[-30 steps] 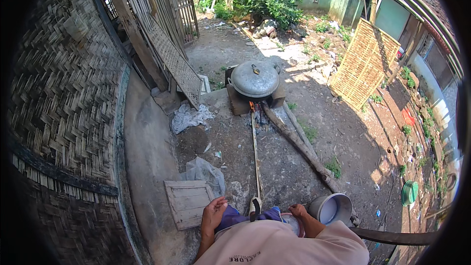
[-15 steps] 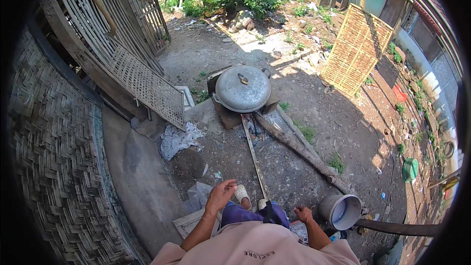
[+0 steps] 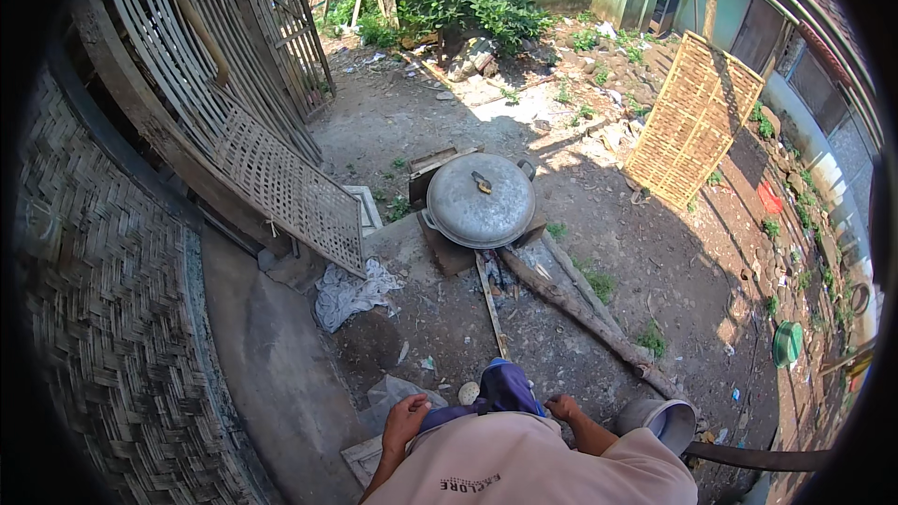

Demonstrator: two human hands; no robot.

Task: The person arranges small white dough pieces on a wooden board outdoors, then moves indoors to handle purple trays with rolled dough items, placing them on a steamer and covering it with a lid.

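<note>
My left hand (image 3: 405, 418) is beside my left thigh, its fingers loosely bent and a little apart with nothing in them. By my other thigh, my right hand (image 3: 564, 408) hangs with loosely curled fingers and appears to hold nothing. Purple-blue trousers (image 3: 511, 387) cover my bent knee between the hands. Ahead stands a large lidded grey metal pot (image 3: 482, 210) on a low hearth, away from both hands. From beneath it a long log (image 3: 580, 307) and a thin wooden strip (image 3: 491, 309) run toward me. An open metal pot (image 3: 669, 423) lies tilted to the right of my right hand, partly behind my sleeve.
A woven bamboo wall (image 3: 103, 318) borders the left, with a lattice panel (image 3: 290, 189) leaning nearby. White cloth (image 3: 351, 295) lies on the ground by it. A yellow bamboo panel (image 3: 694, 122) leans at the far right. A green basin (image 3: 788, 343) rests at the right.
My left hand has dropped lower toward my thigh and its fingers have relaxed. My right hand has come nearer my thigh. My knee has risen over my shoes, and the view has shifted.
</note>
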